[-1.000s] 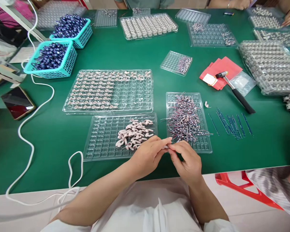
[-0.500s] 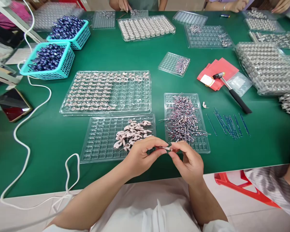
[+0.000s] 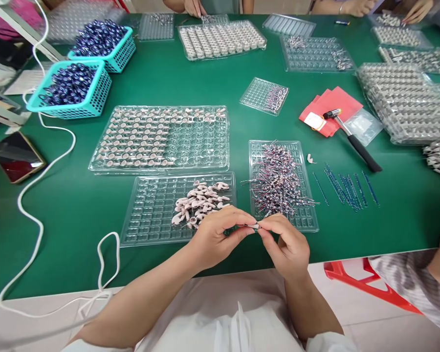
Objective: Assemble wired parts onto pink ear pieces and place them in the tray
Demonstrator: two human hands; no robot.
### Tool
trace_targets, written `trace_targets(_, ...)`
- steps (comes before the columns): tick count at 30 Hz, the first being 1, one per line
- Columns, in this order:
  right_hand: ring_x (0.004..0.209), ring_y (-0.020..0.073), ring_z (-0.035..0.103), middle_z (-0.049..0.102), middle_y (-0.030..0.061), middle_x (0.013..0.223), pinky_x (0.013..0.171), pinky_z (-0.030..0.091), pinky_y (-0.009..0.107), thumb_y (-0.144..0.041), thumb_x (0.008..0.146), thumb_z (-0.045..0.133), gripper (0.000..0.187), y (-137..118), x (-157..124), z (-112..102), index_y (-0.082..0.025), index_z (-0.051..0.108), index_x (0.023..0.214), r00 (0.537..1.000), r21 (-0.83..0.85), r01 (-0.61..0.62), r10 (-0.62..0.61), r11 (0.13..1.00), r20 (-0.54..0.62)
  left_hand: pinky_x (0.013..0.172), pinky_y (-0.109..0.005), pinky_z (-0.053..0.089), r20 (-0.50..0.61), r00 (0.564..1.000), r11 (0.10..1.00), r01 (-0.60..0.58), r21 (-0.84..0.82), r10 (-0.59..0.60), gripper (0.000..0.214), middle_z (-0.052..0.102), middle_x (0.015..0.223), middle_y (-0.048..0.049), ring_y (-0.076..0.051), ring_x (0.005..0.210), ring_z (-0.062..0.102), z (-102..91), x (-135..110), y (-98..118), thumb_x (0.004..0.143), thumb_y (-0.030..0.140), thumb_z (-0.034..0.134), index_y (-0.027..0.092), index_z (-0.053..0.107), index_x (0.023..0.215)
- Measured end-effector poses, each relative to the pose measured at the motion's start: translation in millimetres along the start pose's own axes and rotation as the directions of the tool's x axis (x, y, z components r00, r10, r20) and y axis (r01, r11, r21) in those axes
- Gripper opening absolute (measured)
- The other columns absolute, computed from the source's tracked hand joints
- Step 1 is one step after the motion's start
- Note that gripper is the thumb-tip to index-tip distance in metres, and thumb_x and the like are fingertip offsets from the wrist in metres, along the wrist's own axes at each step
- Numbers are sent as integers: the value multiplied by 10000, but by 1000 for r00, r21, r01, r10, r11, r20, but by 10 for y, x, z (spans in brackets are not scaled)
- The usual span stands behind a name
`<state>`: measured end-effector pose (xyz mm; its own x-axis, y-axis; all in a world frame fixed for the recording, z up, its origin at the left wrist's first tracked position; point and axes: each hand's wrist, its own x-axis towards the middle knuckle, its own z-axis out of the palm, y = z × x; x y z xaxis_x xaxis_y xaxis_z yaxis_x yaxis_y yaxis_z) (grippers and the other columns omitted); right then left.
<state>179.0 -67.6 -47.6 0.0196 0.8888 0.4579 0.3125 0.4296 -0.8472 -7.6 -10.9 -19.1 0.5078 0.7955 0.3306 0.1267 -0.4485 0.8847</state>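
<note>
My left hand [image 3: 215, 238] and my right hand [image 3: 286, 247] meet fingertip to fingertip over the table's near edge, both pinched on a small part [image 3: 254, 226] between them. Just beyond my left hand lies a clear tray [image 3: 150, 215] holding a heap of pale pink pieces [image 3: 200, 201]. Beyond my right hand a second clear tray [image 3: 308, 220] carries a pile of thin wired components [image 3: 278, 178]. Farther back, a large clear tray [image 3: 201, 142] is partly filled with rows of pink pieces.
A hammer [image 3: 352, 139] lies on red sheets [image 3: 337, 102] at right, with blue strips [image 3: 346, 186] nearby. Two teal baskets [image 3: 71, 88] of dark blue parts, a phone [image 3: 16, 156] and a white cable [image 3: 36, 220] sit at left. Other people's hands [image 3: 194, 7] work at the far edge.
My hands have stayed together on the small part, with the fingers shifting slightly. The view has drifted a little.
</note>
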Motion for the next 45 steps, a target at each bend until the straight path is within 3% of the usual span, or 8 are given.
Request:
trace_targets(15,837,169,658,713,29,922,778,532,365,33,858,628,371,-17,0,-6,-236,665,1111,999,15,-9,8,1000,33,793,-255,583,-26,995,995,-96,12,96,218,787,952,-73,-157,886,737,10,10,2,876,22,689,180,738,1019)
trace_targets(29,843,184,665,732,41,935,762,549,377,60,826,652,434,-9,-10,0,-237,670,1142,998,-32,55,-55,998,13,772,-257,589,-37,995,995,-95,37,97,203,785,920,-68,-154,859,739,12,13,11,875,23,687,176,738,998)
trace_targets(39,845,197,645,729,76,936,732,560,380,47,832,651,409,2,6,15,-199,666,1158,986,-197,168,-164,966,35,760,-266,593,-53,995,995,-81,54,84,185,788,918,-57,-153,846,733,19,-1,-15,874,40,694,188,742,973)
trace_targets(45,854,188,659,733,66,945,751,563,370,34,849,635,387,-2,4,19,-205,661,1152,988,-183,152,-150,971,26,766,-282,592,-66,994,996,-86,34,88,177,795,910,-58,-162,842,733,26,10,-26,892,66,687,202,743,991)
